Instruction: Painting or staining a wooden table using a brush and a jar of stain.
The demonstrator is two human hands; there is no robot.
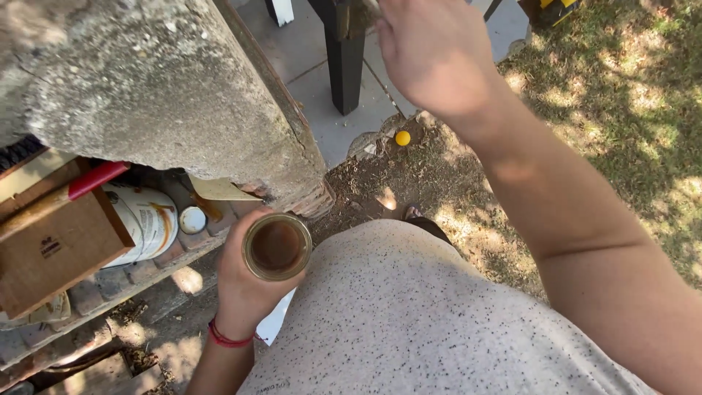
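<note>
My left hand point(245, 281) grips a small round glass jar point(277, 246) with a brown liquid or paste inside, held upright close to my chest. A red band sits on that wrist. My right hand point(431, 51) is raised at the top of the view, back of the hand toward me, fingers running out of frame near a dark post point(345, 62). Whether it holds anything is hidden.
A rough concrete slab point(153, 88) fills the upper left. Under it, on a brick ledge point(110, 289), lie a white paint can point(150, 219), a small white lid point(193, 219) and a wooden box point(55, 252). A yellow ball point(403, 137) lies on the dirt; grass to the right.
</note>
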